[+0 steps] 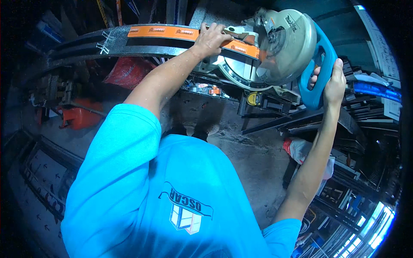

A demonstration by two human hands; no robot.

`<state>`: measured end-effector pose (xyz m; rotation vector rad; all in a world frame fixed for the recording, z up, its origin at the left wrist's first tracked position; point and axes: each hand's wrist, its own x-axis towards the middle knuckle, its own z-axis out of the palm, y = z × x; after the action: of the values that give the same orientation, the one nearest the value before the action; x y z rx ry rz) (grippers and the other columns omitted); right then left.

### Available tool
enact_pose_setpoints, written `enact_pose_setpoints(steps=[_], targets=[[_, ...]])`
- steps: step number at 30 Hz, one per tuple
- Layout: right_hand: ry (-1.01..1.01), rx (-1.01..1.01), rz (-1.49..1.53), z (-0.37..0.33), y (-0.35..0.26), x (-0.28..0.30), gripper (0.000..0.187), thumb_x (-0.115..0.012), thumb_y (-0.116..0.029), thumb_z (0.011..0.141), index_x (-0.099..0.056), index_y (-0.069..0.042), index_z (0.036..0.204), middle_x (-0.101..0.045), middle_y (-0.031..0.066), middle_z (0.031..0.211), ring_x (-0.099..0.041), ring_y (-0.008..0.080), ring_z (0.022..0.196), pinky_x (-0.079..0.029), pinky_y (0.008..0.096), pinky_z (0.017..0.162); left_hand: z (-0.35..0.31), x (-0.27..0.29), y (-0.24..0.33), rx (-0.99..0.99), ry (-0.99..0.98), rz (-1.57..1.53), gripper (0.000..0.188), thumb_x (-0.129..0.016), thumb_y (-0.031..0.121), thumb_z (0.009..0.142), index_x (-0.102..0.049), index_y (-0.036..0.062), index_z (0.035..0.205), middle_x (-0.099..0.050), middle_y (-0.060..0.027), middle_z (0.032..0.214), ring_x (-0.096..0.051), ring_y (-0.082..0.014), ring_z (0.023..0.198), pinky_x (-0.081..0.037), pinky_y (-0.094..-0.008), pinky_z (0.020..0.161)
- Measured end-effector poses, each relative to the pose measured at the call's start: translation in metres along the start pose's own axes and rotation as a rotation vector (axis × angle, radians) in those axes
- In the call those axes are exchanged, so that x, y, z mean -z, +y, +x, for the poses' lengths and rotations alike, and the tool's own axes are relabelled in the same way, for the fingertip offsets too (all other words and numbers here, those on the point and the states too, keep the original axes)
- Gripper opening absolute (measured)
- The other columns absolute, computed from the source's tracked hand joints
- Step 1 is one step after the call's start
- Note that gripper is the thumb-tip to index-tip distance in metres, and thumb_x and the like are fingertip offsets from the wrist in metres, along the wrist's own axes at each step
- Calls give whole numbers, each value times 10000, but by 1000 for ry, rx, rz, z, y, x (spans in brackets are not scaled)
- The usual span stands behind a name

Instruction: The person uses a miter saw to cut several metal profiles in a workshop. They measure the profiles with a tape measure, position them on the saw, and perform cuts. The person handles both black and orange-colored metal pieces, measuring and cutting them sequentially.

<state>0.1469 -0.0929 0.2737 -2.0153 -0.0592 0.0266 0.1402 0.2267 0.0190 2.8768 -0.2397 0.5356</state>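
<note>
A mitre saw (pixel 284 73) stands on the bench ahead of me, its round guard raised over a pale turntable base. My right hand (pixel 333 86) is wrapped round the saw's blue loop handle (pixel 330 49), fingers through the loop and thumb along its outer side. A long strip with orange printed film (pixel 163 32) lies across the saw toward the left. My left hand (pixel 210 41) grips this strip from above beside the saw's fence, a short way left of the guard. The blade edge is hidden by the guard.
A yellow tape measure (pixel 254 99) sits below the saw base. Red-orange container (pixel 79 115) and red sack (pixel 128 72) lie to the left. Dark metal lengths (pixel 275 120) jut out at the right, near a white and red bag (pixel 299 149).
</note>
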Motion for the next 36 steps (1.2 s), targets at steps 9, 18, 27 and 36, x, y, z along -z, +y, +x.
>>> enact_pose_setpoints(steps=[9,18,27,36], targets=[[0,36,43,-4,10,-1,616,-343,-545,1080,-605,-8,930,-642,105,723,-634,176,541,-544,334,489,0,2,0,-6,-1,-20,489,-801,127,760,-724,330,1198,-579,-88,1350,-500,-275,1276,-283,-629,1093],[-3,57,72,-7,13,-2,611,-354,-547,1078,-590,-11,905,-629,102,709,-624,179,526,-537,333,475,-2,-1,-3,-42,85,-59,446,-775,119,765,-735,315,1163,-595,-82,1303,-516,-270,1233,-286,-606,1071],[-9,65,61,-8,16,-1,605,-353,-546,1079,-576,-11,905,-622,100,708,-623,177,532,-537,329,474,-2,0,-2,-30,55,-48,452,-771,112,771,-728,320,1170,-582,-78,1303,-504,-268,1241,-285,-600,1071],[-4,67,63,-13,11,-5,583,-357,-542,1079,-564,-15,942,-618,92,714,-619,167,522,-535,322,466,-2,7,3,-4,11,-13,505,-817,119,741,-722,328,1191,-577,-66,1301,-498,-262,1249,-273,-592,1100]])
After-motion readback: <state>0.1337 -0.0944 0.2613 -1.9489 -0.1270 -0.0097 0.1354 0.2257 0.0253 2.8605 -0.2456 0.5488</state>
